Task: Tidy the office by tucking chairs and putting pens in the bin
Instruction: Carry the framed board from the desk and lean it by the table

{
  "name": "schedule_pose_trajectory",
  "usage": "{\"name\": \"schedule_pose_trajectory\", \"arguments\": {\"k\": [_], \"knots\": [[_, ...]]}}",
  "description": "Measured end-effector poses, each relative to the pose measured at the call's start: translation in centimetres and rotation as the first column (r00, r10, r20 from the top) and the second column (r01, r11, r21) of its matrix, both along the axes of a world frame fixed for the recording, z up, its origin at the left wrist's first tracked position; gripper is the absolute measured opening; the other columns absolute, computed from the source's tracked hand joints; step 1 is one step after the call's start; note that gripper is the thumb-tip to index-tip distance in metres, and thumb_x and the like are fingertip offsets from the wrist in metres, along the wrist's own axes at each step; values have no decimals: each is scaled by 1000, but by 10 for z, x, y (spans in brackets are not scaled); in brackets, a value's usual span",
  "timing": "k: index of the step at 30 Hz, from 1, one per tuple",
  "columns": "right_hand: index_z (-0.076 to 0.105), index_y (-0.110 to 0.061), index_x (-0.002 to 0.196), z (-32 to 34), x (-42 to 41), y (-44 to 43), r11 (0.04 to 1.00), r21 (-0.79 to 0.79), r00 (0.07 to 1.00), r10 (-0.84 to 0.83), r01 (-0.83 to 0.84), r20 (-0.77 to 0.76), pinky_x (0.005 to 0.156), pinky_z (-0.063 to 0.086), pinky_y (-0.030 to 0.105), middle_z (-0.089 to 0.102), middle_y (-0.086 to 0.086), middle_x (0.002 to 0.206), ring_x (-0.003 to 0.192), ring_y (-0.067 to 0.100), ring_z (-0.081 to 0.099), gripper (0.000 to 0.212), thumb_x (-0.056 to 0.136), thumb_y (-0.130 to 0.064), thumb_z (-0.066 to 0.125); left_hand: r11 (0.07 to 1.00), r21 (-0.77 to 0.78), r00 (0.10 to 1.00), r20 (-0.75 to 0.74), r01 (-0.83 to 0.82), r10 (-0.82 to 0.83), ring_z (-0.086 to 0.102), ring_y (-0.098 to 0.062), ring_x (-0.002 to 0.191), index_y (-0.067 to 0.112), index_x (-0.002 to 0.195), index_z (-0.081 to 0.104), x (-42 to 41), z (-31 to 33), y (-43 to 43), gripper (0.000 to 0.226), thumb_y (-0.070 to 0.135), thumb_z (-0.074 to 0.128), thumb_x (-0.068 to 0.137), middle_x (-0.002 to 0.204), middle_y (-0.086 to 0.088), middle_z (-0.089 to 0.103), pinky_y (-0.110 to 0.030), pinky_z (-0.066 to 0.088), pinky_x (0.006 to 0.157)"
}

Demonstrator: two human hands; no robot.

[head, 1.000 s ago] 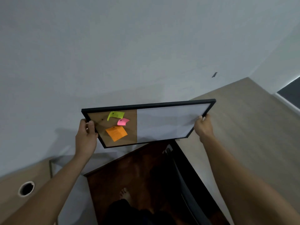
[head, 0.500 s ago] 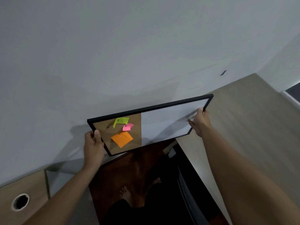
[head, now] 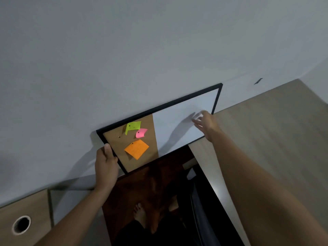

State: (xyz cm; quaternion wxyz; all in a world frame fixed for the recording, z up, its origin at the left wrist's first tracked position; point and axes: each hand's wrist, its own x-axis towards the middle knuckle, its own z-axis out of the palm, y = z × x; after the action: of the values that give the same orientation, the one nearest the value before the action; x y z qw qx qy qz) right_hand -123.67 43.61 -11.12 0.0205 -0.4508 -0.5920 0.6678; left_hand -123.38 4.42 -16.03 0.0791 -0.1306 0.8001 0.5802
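A black-framed board (head: pixel 179 121), half cork and half whiteboard, leans against the grey wall with its right end on the desk. Green, pink and orange sticky notes (head: pixel 136 149) are pinned to the cork half. My left hand (head: pixel 106 161) grips the board's lower left frame edge. My right hand (head: pixel 206 122) hovers over the whiteboard half near its right end, fingers spread, off the frame. No chairs, pens or bin are in view.
A light wooden desk (head: pixel 262 132) runs along the wall at right. Another desk surface with a round cable hole (head: pixel 21 224) sits at lower left. Between them is dark reddish floor with my bare foot (head: pixel 140 214) and a dark object (head: pixel 200 210).
The board has moved toward the wall and tilted, right end higher. My right hand let go of the right frame edge and opened. My left hand keeps its grip.
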Motion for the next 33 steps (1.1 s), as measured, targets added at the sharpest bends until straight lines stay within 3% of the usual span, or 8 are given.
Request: {"name": "schedule_pose_trajectory", "arguments": {"k": [3,7,14,17,19,22,25,33], "knots": [[55,-13,113,-6,-3,-11,996,60,998,61,-62,27,113,53,48,57,13,143,111,26,73,27,106,-30,35,1000,9,1000,-17,4,-4,65,-32,78,8,104,52,5,4,18,66,71,33,104,85,-3,62,-46,57,76],[26,-35,163,-23,10,-31,990,-15,990,138,-138,28,111,53,45,32,12,168,119,29,65,55,110,-37,36,996,85,1000,-14,4,-3,62,-19,77,4,111,55,-1,12,40,57,58,36,109,89,-1,63,-36,53,78],[-11,-49,164,-34,14,-64,979,-62,981,193,-192,21,114,47,55,6,2,178,155,37,36,80,102,-73,34,982,76,983,-74,174,-168,54,-21,78,17,94,46,3,3,72,44,56,35,110,85,-14,49,-33,48,80],[-14,-43,165,-39,1,-52,984,16,983,178,-179,53,120,38,62,-5,-2,179,163,32,13,94,92,-88,27,968,43,969,-12,247,-246,58,2,83,33,99,54,8,1,81,27,48,35,113,93,11,56,-27,45,83],[-15,-42,164,-46,-7,-41,981,43,980,184,-188,73,124,30,65,-6,-1,178,165,30,7,110,79,-100,22,952,64,950,79,298,-303,54,21,113,46,128,56,11,-7,85,21,41,41,113,128,20,62,-19,43,100],[-15,-42,163,-52,-12,-27,984,37,983,170,-173,76,126,24,66,-7,-1,178,165,29,7,118,70,-105,20,917,65,892,215,392,-397,43,-9,149,35,165,31,6,-24,93,61,38,52,107,161,12,47,-41,37,123],[-13,-43,163,-53,-13,-10,990,36,989,135,-137,53,127,21,66,-8,-3,178,165,29,5,119,68,-106,22,883,90,840,278,460,-466,48,-8,143,39,166,26,2,-22,114,69,19,52,105,154,21,51,-39,39,120],[-3,-38,167,-48,-21,67,999,34,1000,-9,10,-28,130,20,60,0,-3,178,164,28,10,117,74,-100,30,805,144,735,341,575,-586,46,-16,150,41,164,28,-19,-12,197,78,20,47,91,161,11,50,-45,39,124]]}}
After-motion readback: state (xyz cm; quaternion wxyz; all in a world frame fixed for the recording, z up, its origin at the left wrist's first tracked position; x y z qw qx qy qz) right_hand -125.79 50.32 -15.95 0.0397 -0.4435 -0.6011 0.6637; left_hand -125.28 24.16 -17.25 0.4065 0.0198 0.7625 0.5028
